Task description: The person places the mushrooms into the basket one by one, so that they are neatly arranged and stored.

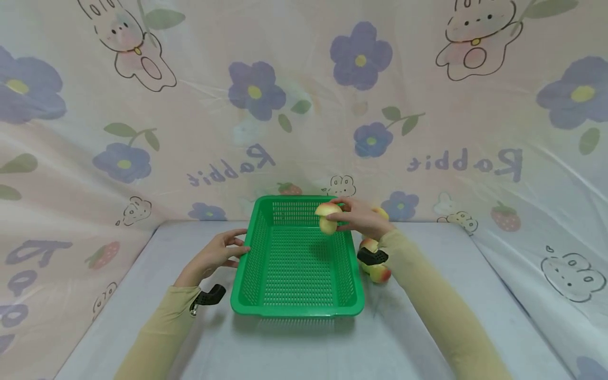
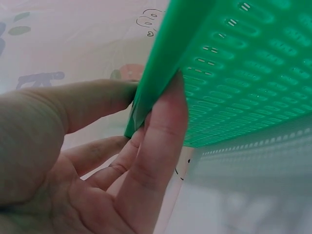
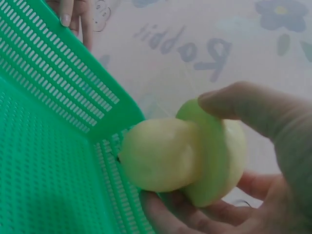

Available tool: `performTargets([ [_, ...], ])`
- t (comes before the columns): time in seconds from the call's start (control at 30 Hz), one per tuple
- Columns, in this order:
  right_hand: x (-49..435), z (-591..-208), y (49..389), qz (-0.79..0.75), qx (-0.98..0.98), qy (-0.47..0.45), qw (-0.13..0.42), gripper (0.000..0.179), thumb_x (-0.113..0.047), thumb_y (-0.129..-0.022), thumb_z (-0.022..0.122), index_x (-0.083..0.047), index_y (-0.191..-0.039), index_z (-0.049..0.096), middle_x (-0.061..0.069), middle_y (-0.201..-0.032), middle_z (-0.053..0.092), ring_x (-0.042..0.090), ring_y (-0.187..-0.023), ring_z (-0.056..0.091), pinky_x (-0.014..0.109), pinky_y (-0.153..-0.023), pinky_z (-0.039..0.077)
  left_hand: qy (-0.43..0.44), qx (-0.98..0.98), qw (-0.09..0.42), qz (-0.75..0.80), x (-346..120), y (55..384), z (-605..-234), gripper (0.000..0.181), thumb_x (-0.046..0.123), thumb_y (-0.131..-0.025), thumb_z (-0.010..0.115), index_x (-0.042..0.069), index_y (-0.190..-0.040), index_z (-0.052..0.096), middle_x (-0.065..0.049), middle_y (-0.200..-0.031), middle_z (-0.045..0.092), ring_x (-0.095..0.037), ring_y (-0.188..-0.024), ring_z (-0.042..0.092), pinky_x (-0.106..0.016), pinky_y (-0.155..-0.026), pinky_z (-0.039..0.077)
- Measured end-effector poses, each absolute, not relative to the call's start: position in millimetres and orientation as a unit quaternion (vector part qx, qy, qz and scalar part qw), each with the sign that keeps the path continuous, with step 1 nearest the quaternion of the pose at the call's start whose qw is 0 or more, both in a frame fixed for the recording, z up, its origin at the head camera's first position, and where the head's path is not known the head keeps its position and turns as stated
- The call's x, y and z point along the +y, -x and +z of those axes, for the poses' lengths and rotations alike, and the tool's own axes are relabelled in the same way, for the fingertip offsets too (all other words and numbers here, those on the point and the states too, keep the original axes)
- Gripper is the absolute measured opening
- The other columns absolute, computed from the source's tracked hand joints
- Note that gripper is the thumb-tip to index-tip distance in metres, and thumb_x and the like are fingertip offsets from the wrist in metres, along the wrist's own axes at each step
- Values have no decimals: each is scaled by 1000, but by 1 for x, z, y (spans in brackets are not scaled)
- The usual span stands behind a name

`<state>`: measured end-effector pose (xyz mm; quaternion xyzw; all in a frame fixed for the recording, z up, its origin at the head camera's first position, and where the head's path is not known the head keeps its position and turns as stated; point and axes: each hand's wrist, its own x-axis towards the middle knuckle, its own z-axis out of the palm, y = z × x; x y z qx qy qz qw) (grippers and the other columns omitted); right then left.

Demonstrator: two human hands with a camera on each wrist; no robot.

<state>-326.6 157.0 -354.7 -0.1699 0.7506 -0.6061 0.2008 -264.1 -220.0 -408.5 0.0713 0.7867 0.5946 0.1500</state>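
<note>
A green plastic basket (image 1: 299,311) with slotted walls stands on the table. My left hand (image 1: 219,253) grips its left rim; in the left wrist view, the rim (image 2: 163,63) passes between the thumb and fingers. Over the basket's far right corner, my right hand (image 1: 358,216) holds a toy mushroom (image 1: 328,226) with a yellow, red-tinged cap and a pale, rounded stem. In the right wrist view, the mushroom's stem (image 3: 158,156) points toward the basket, with thumb and fingers around the cap. No objects show on the basket's visible floor.
Several similar yellow and red pieces (image 1: 380,273) lie right of the basket, partly hidden by the right hand and its black wrist mount (image 1: 372,256). A patterned curtain (image 1: 304,132) hangs behind the white-covered table (image 1: 418,338).
</note>
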Motion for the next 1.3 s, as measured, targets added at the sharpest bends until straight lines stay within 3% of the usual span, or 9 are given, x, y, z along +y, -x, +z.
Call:
performTargets([
  [0.3,116,-367,335,-601,757,127,223,56,-20,-91,68,-7,-138,41,19,-125,48,34,-110,55,43,-83,54,-69,791,150,589,-218,266,-410,65,13,-94,64,9,-150,31,-19,-111,52,-24,-85,63,-42,-71,57],
  [0.6,91,-379,339,-595,759,117,238,57,-19,-90,69,-6,-138,42,18,-123,47,29,-104,58,42,-82,54,-73,792,151,587,-219,269,-410,65,15,-94,64,9,-150,31,-19,-112,52,-24,-84,63,-41,-71,57],
  [0.93,63,-398,335,-588,756,114,264,53,-17,-88,69,-3,-133,46,17,-123,50,30,-100,59,56,-94,44,-65,797,153,581,-223,262,-412,66,13,-94,64,8,-150,30,-21,-114,51,-26,-86,63,-41,-71,57],
  [1.3,44,-417,334,-527,804,112,251,55,-23,-88,70,-1,-131,45,17,-116,54,30,-98,61,48,-81,54,-68,794,151,585,-220,263,-408,66,12,-94,63,7,-150,30,-21,-113,50,-24,-83,64,-42,-71,57],
])
